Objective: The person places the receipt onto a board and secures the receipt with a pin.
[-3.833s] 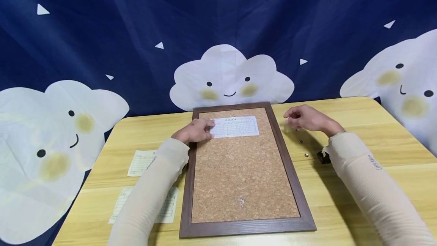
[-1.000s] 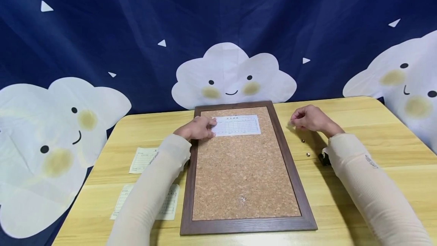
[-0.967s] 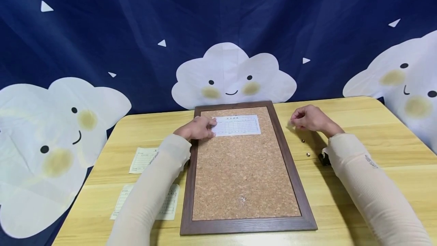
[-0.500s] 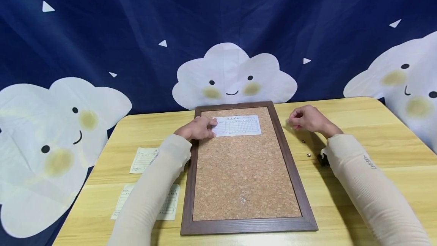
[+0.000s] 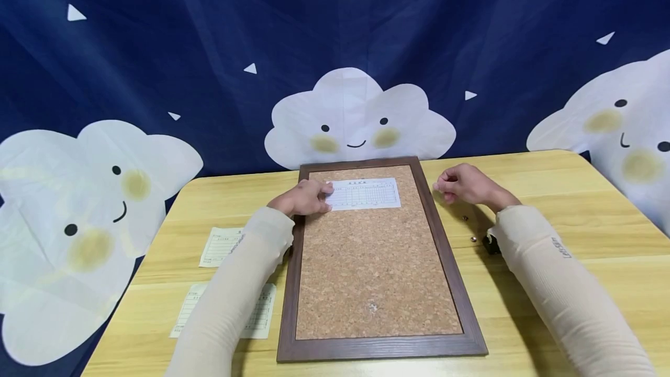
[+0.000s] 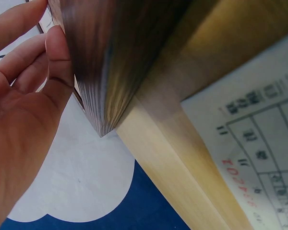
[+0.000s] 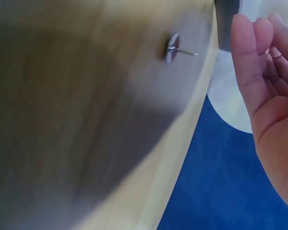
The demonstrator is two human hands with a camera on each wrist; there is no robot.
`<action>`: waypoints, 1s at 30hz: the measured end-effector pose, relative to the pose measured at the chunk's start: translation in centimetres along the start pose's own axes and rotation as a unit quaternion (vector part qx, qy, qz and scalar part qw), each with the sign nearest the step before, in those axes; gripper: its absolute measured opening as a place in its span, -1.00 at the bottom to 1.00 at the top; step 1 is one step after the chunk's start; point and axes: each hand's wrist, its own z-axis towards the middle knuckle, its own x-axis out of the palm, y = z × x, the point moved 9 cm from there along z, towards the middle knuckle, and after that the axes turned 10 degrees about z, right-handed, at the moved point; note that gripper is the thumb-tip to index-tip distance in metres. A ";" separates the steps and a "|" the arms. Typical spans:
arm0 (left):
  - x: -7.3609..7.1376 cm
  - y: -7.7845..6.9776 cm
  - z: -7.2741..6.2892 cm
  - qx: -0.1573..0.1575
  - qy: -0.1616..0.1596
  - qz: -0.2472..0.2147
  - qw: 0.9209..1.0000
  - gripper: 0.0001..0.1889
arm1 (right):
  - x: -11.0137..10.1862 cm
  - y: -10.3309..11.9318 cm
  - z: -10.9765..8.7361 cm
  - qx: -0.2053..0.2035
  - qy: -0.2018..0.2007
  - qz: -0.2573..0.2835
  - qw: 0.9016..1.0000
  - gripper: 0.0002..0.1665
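A framed corkboard (image 5: 379, 272) lies on the table with a printed paper slip (image 5: 363, 194) near its top. My left hand (image 5: 303, 198) reaches over the board's left frame, its thumb and forefinger spread and pressing the slip's left edge. In the left wrist view its fingers (image 6: 19, 72) show beside the dark frame edge. My right hand (image 5: 463, 184) is just right of the board's upper right frame, thumb and fingertips pinched together on a thumbtack mostly hidden by the fingers. On the table below it, a thumbtack (image 7: 173, 48) lies with its pin sticking out.
Two thumbtacks, one nearer (image 5: 473, 239) and one farther (image 5: 464, 218), lie right of the board. A black object (image 5: 491, 244) sits by the right sleeve. Two more slips, upper (image 5: 220, 247) and lower (image 5: 262, 313), lie left of the board, partly under the left arm.
Of three thumbtacks seen earlier on the table, two show now. My right hand has closed its fingertips and moved left toward the board's frame. My left hand has stayed on the slip.
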 end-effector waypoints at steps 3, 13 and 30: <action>0.0 0.0 0.0 -0.003 0.001 -0.003 1.000 -0.42 | -0.1 0.3 0.2 -0.001 -0.007 0.003 1.000 -0.82; 0.1 0.0 0.0 -0.005 0.002 -0.009 1.000 -0.42 | 0.4 1.1 0.9 -0.005 0.001 0.000 1.000 -0.89; 0.3 0.2 0.1 -0.001 -0.003 0.002 1.000 -0.52 | 1.7 3.0 1.6 -0.052 0.056 0.040 0.996 -0.94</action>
